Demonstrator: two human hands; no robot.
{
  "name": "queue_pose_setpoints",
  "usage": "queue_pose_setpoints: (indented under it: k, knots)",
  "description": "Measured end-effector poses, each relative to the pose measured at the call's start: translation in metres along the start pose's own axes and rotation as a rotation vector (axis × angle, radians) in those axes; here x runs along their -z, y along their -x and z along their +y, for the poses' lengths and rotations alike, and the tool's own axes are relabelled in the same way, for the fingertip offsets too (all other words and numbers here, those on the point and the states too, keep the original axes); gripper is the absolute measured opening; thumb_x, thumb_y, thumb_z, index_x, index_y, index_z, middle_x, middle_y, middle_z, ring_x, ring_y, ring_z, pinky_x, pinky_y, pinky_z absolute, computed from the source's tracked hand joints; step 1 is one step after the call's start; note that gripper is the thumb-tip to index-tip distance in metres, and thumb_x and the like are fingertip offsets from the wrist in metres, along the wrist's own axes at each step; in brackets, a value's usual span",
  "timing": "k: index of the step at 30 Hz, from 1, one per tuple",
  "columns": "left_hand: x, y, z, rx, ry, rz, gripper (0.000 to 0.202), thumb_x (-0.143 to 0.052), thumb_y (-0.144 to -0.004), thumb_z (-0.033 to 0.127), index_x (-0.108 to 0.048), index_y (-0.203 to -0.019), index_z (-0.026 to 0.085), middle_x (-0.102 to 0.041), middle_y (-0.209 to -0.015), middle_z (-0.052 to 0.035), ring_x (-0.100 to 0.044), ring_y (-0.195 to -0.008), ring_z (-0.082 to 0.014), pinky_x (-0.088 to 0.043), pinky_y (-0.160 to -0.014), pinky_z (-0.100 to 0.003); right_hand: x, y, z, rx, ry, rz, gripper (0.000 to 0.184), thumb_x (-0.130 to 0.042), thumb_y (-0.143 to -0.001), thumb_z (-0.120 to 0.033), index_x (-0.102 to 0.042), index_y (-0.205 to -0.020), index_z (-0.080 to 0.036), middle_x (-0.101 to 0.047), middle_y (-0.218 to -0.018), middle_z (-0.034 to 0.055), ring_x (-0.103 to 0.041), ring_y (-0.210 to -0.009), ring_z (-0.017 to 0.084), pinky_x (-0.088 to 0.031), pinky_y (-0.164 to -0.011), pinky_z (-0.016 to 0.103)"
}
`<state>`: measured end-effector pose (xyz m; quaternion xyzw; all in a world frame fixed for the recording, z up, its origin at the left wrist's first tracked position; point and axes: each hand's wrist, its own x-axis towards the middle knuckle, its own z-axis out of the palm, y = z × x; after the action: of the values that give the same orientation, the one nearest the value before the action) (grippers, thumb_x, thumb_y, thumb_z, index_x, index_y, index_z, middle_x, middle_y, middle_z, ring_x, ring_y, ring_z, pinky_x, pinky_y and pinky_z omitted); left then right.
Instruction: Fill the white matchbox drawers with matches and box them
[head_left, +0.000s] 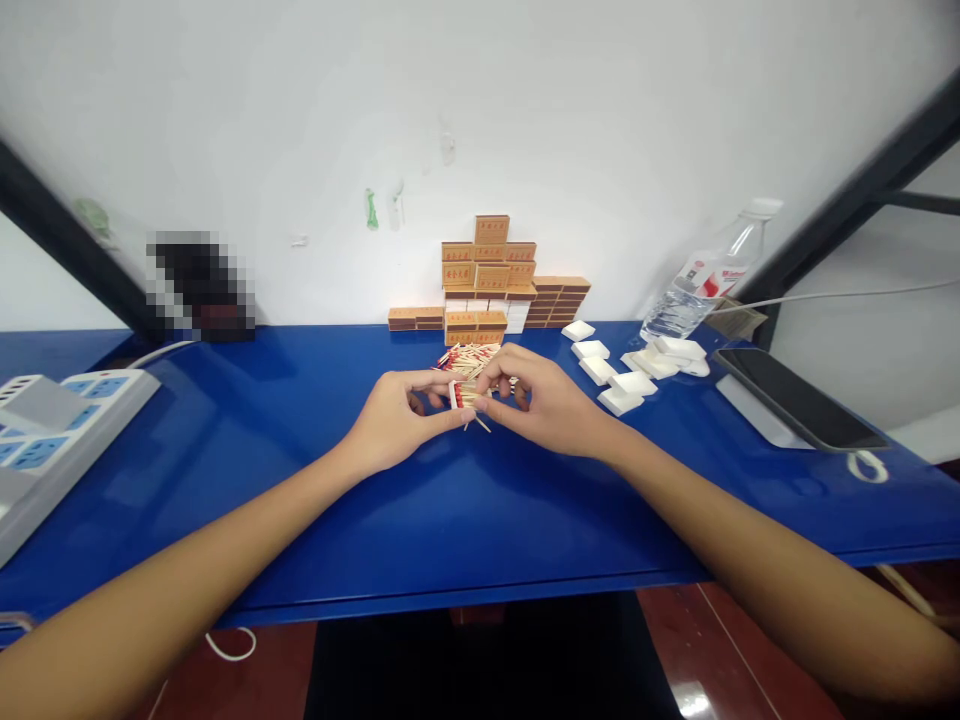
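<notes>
My left hand (391, 420) is closed around a small white matchbox tray (452, 393), its thumb along the near side. Red-headed matches (468, 397) lie side by side in the tray. The fingers of my right hand (546, 402) are pinched on the matches at the tray's right end, partly hiding it. One or two matches stick out below the tray. Just behind both hands is a loose pile of matches (471, 358) on the blue table (450, 530). Past the pile, printed matchboxes (491, 276) are stacked against the wall.
Several white matchbox trays (591, 350) lie to the right, near a tilted water bottle (697, 280). A phone (799, 396) rests on a white block at far right. On the left sit a power strip (97, 425) and a blurred dark object (201, 288). A white wall closes the back.
</notes>
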<state>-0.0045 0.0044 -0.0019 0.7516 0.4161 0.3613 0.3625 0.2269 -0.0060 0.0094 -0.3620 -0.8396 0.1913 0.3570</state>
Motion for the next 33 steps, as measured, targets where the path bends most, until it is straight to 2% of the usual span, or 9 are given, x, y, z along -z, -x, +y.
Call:
queue_pose_setpoints:
  k: [9, 12, 19, 26, 33]
  knots:
    - [0.0, 0.001, 0.002, -0.01, -0.013, -0.031, 0.042, -0.086, -0.078, 0.047, -0.084, -0.113, 0.023, -0.064, -0.073, -0.0004, -0.041, -0.054, -0.0094, -0.033, -0.049, -0.024, 0.004, -0.001, -0.001, -0.09, -0.055, -0.068, 0.013, -0.07, -0.096, -0.031, -0.066, -0.088, -0.021, -0.061, -0.091, 0.0021, -0.053, -0.074, 0.014, -0.044, -0.07, 0.029]
    - [0.002, 0.001, 0.002, -0.012, -0.01, -0.027, 0.042, -0.086, -0.078, 0.046, -0.084, -0.114, 0.024, -0.066, -0.074, -0.001, -0.042, -0.055, -0.01, -0.034, -0.05, -0.024, 0.006, -0.001, 0.002, -0.098, -0.059, -0.066, 0.014, -0.07, -0.095, -0.032, -0.066, -0.088, -0.021, -0.06, -0.09, 0.0016, -0.053, -0.074, 0.014, -0.044, -0.069, 0.029]
    - [0.002, -0.001, -0.002, -0.035, 0.045, -0.016, 0.044, -0.086, -0.079, 0.044, -0.082, -0.117, 0.023, -0.077, -0.091, -0.0063, -0.057, -0.069, -0.0152, -0.045, -0.059, -0.026, 0.017, 0.001, 0.004, -0.065, 0.01, -0.076, 0.008, -0.068, -0.094, -0.028, -0.066, -0.089, -0.022, -0.056, -0.093, 0.0024, -0.053, -0.076, 0.015, -0.045, -0.068, 0.029]
    - [0.003, -0.002, -0.004, -0.016, 0.054, -0.002, 0.049, -0.088, -0.077, 0.046, -0.082, -0.119, 0.022, -0.078, -0.088, -0.0064, -0.058, -0.067, -0.0151, -0.044, -0.056, -0.026, 0.018, 0.002, 0.0, -0.026, 0.043, -0.078, 0.003, -0.068, -0.093, -0.024, -0.068, -0.091, -0.022, -0.057, -0.094, 0.0032, -0.053, -0.078, 0.016, -0.045, -0.069, 0.029]
    - [0.002, -0.003, -0.003, 0.0, 0.107, 0.025, 0.044, -0.089, -0.076, 0.039, -0.083, -0.115, 0.02, -0.08, -0.091, -0.0071, -0.06, -0.07, -0.0155, -0.048, -0.06, -0.027, 0.012, 0.002, -0.001, -0.037, 0.041, -0.079, 0.011, -0.064, -0.098, -0.029, -0.068, -0.091, -0.022, -0.054, -0.091, 0.0028, -0.052, -0.077, 0.016, -0.044, -0.069, 0.03]
